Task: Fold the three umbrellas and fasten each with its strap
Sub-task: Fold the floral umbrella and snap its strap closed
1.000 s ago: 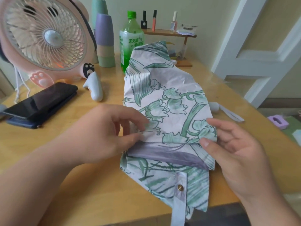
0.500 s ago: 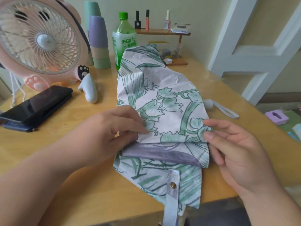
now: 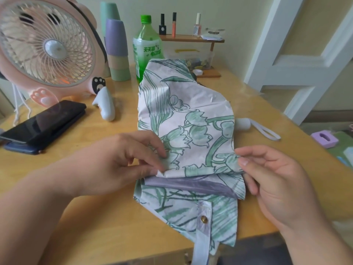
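A white umbrella (image 3: 191,119) with a green flower print lies collapsed and loosely bunched along the middle of the wooden table (image 3: 80,217). Its strap (image 3: 204,222), with a brass snap, hangs over the table's near edge. The white handle (image 3: 243,124) with a wrist loop pokes out at the right. My left hand (image 3: 114,161) pinches a fold of the canopy at its left side. My right hand (image 3: 275,180) pinches the same fold's right edge between thumb and fingers. Only one umbrella is in sight.
A pink desk fan (image 3: 45,48) stands at the back left, with stacked cups (image 3: 116,50) and a green bottle (image 3: 146,46) behind the umbrella. Two phones (image 3: 45,125) and a white gadget (image 3: 105,104) lie at left. A small shelf (image 3: 191,38) holds nail polish. A white door (image 3: 305,60) is at right.
Both hands have stayed on the canopy fold, shifting slightly along its edge. The camera view has tilted a little; the umbrella has barely moved.
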`<state>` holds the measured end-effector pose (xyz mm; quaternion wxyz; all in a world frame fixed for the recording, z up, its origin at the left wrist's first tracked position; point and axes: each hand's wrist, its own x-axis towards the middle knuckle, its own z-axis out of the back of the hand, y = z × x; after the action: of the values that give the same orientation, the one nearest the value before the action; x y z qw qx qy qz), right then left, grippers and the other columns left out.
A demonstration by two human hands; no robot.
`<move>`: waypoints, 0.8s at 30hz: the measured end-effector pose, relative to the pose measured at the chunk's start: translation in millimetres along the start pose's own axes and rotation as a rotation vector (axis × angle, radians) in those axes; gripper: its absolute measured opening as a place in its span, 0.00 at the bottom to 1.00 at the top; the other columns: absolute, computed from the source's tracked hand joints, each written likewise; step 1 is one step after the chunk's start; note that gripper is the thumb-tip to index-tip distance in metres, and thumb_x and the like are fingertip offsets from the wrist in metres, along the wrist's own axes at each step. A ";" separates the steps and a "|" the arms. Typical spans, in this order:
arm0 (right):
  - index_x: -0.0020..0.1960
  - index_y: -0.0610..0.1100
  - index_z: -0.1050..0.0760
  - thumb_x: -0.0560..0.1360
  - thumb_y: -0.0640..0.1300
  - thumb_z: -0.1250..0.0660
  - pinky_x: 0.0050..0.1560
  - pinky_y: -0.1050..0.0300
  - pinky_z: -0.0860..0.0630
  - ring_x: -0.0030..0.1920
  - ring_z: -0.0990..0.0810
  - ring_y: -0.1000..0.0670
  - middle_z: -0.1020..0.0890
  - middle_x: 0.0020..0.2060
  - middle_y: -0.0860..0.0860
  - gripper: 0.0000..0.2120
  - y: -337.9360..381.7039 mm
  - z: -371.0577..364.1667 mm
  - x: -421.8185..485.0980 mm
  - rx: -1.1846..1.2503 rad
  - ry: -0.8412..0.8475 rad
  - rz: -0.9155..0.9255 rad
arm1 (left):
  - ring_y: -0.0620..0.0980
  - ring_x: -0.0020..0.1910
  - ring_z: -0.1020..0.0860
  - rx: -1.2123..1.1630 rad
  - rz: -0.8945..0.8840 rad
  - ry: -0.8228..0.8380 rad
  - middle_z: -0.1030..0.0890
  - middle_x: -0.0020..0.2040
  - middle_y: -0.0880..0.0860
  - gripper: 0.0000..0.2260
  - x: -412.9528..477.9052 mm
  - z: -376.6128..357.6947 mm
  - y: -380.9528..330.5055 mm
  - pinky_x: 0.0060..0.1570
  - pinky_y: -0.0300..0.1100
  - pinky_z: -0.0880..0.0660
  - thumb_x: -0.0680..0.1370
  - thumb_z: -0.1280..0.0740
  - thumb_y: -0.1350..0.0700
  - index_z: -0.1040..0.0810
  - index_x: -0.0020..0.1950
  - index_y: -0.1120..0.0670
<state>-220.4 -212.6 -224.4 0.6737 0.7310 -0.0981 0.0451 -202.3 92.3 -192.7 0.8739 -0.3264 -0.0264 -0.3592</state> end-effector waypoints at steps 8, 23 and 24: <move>0.41 0.45 0.16 0.75 0.28 0.32 0.27 0.67 0.33 0.25 0.30 0.55 0.23 0.25 0.50 0.15 6.8 -2.6 -12.1 -0.274 -0.031 0.011 | 0.44 0.37 0.23 0.148 -0.074 -0.111 0.20 0.38 0.46 0.13 2.9 -4.2 -9.7 0.38 0.39 0.27 0.80 0.33 0.44 0.18 0.40 0.50; 0.67 0.56 0.21 0.79 0.61 0.38 0.75 0.47 0.39 0.75 0.37 0.57 0.28 0.73 0.58 0.19 34.9 -30.3 -20.8 -1.214 0.328 0.457 | 0.43 0.81 0.46 0.329 -0.135 0.150 0.37 0.79 0.38 0.18 5.8 -10.1 -5.2 0.78 0.54 0.50 0.82 0.39 0.41 0.23 0.70 0.42; 0.72 0.57 0.25 0.81 0.63 0.43 0.79 0.49 0.48 0.80 0.44 0.58 0.34 0.78 0.59 0.23 37.5 -38.8 -21.4 -1.229 0.469 0.441 | 0.43 0.81 0.45 0.326 -0.152 0.157 0.37 0.79 0.38 0.19 6.0 -10.9 -5.5 0.78 0.53 0.51 0.82 0.39 0.42 0.25 0.73 0.43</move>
<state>-246.3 -174.9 -188.6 0.9440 0.1509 -0.1039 0.2743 -203.5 79.3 -196.4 0.8848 -0.1486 -0.0403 -0.4397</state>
